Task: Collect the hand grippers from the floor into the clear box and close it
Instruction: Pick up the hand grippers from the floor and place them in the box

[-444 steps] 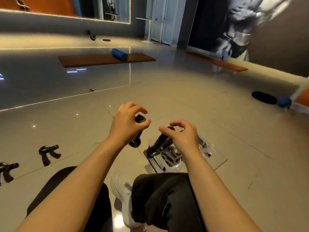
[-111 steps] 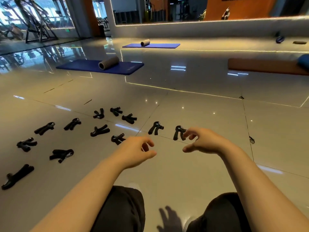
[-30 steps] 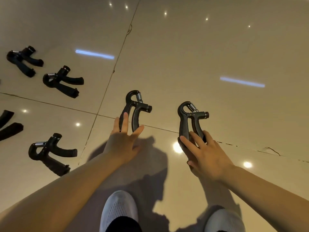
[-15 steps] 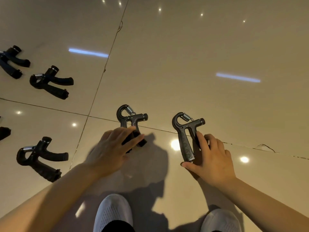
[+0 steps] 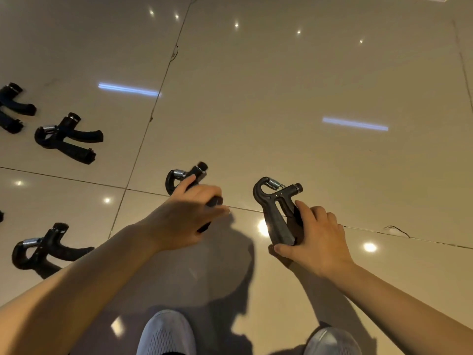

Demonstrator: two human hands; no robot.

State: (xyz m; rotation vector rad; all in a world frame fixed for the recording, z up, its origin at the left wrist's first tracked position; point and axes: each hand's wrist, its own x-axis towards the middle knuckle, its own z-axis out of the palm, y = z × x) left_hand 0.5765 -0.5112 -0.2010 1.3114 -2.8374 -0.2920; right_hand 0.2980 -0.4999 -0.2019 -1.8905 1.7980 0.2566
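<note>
On the glossy tile floor (image 5: 281, 98) I see the left hand (image 5: 184, 216) curled around one hand gripper (image 5: 188, 176), right hand (image 5: 314, 237) gripping another (image 5: 277, 208) (three more lie left; clear box unseen).

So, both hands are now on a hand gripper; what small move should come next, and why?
Probably lift both off the floor. The left hand grips one hand gripper and the right hand pinches the other hand gripper by its handles. The clear box is out of view, so carrying follows.
</note>
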